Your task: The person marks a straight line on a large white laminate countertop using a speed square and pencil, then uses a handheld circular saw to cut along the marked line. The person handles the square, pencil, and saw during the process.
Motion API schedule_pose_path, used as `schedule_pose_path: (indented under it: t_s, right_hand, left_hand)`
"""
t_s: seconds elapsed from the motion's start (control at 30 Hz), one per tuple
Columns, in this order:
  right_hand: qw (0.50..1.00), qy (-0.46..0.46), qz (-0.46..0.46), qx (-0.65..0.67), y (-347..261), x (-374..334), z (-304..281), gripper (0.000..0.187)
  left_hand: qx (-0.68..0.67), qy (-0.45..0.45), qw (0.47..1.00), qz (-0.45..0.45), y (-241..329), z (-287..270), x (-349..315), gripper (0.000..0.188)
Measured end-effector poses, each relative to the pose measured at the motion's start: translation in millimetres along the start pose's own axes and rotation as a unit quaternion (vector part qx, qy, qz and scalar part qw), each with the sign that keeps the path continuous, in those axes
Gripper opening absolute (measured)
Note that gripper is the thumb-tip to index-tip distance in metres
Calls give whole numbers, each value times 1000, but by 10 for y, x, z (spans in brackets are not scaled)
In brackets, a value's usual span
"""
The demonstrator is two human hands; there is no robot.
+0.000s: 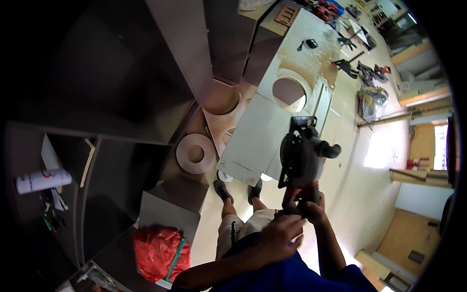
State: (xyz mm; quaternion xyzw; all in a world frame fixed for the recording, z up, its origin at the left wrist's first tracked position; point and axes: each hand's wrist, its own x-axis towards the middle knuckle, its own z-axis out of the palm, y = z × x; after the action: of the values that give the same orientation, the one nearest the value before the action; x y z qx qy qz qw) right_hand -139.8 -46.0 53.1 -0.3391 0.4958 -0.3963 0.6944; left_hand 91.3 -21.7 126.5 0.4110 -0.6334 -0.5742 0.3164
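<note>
A black and red circular saw is held up in front of my body, its flat black base plate turned to the left and a round dust port sticking out to the right. My right hand is closed around its rear handle. Close against the back end of the saw, my left hand has its fingers curled; what lies inside them is hidden. Beyond the saw lies a long white board with a round hole cut through it and sawdust on its surface.
A ring-shaped board lies left of the white board. Dark cabinet panels fill the left side. A red plastic bag and a white cylinder sit at lower left. Black clamps and a clear plastic bag lie right.
</note>
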Motion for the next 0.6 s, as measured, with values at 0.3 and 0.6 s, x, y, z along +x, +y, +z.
schedule_pose_path:
  t_s: [0.3, 0.6]
  right_hand:
    - [977, -32, 55, 201, -74, -307, -541, 92]
    - [998, -27, 0, -56, -313, -203, -160, 68]
  left_hand:
    - [-323, 199, 911, -158, -1360, 192, 592, 20]
    - [-6, 156, 976, -154, -590, 388, 720, 20]
